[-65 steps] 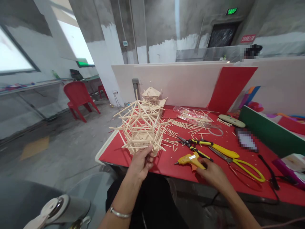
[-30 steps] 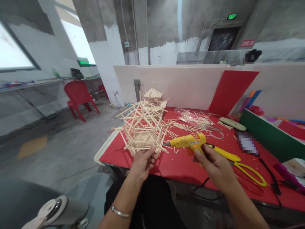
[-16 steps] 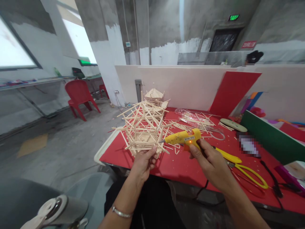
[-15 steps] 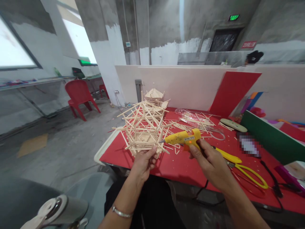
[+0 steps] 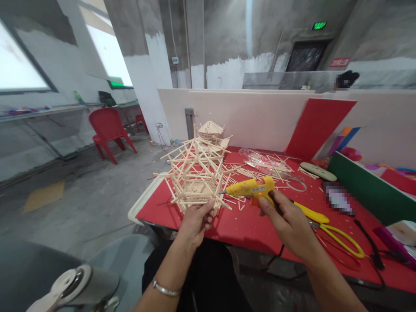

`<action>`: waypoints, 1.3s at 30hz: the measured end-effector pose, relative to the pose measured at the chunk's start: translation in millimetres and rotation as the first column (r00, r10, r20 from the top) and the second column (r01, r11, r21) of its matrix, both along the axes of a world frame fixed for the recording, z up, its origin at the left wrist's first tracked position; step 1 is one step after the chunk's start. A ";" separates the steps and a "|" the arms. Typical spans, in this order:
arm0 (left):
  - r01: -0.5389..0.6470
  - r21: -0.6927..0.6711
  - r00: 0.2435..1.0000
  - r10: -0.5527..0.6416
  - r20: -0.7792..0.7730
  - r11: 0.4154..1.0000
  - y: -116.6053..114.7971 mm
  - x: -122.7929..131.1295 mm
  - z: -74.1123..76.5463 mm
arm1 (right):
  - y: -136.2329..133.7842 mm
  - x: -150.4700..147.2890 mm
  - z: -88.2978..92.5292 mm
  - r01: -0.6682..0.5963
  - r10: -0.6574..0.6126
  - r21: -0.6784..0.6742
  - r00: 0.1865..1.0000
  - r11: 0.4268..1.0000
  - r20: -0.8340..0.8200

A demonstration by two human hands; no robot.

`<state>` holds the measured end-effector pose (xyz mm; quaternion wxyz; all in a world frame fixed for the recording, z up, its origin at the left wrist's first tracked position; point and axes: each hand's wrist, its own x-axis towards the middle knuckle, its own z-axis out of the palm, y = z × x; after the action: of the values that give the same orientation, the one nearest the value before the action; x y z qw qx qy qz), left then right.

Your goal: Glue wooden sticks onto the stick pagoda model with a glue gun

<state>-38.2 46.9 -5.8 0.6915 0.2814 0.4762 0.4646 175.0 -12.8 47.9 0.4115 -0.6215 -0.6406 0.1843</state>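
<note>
A pavilion-like frame of thin wooden sticks (image 5: 196,173) stands at the near left part of the red table. My left hand (image 5: 196,220) pinches its lower front edge between thumb and fingers. In my right hand (image 5: 286,216) is a yellow glue gun (image 5: 248,188), its orange light lit. The metal nozzle points left, close to the lower right corner of the stick frame; whether it touches cannot be made out. Behind the frame stands a second stick model (image 5: 210,128) with a conical roof.
Loose sticks (image 5: 273,167) and a clear plastic bag lie behind the glue gun. Yellow-handled pliers (image 5: 344,237), a yellow cutter (image 5: 312,212) and a black cable lie to the right. A green board (image 5: 367,186) leans at far right. A metal flask (image 5: 91,284) stands lower left.
The glue gun has shifted very slightly right relative to the stick frame. My left hand keeps its grip in the same place.
</note>
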 end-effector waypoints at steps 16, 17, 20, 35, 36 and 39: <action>0.078 0.061 0.997 -0.076 -0.032 0.995 -62.6 -14.3 -25.7 | 7.7 50.5 -118.2 0.056 0.037 -0.332 0.962 0.942 0.269; 0.108 0.052 0.993 -0.106 -0.046 0.993 -65.9 -10.4 -29.3 | 10.2 50.1 -119.0 0.086 0.023 -0.330 0.950 0.940 0.312; 0.144 0.038 0.988 -0.142 -0.056 0.989 -66.3 8.5 -33.9 | 21.9 56.3 -109.7 0.201 -0.076 -0.269 0.908 0.942 0.412; 0.142 0.141 0.988 -0.148 0.031 0.980 -20.7 97.2 -28.8 | 76.8 114.0 -98.8 0.185 0.176 -0.354 0.609 0.917 0.773; 0.134 0.156 0.989 -0.142 0.037 0.979 -19.2 99.8 -28.2 | 75.4 113.3 -97.8 0.178 0.161 -0.335 0.615 0.925 0.772; 0.111 0.178 0.991 -0.123 0.057 0.978 -17.3 106.5 -27.8 | 72.4 115.0 -95.6 0.150 0.120 -0.288 0.663 0.946 0.739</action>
<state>68.2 29.6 -33.6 0.7060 0.3525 0.3927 0.4723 290.0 59.7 -47.7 0.0055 -0.7062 -0.7079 0.0119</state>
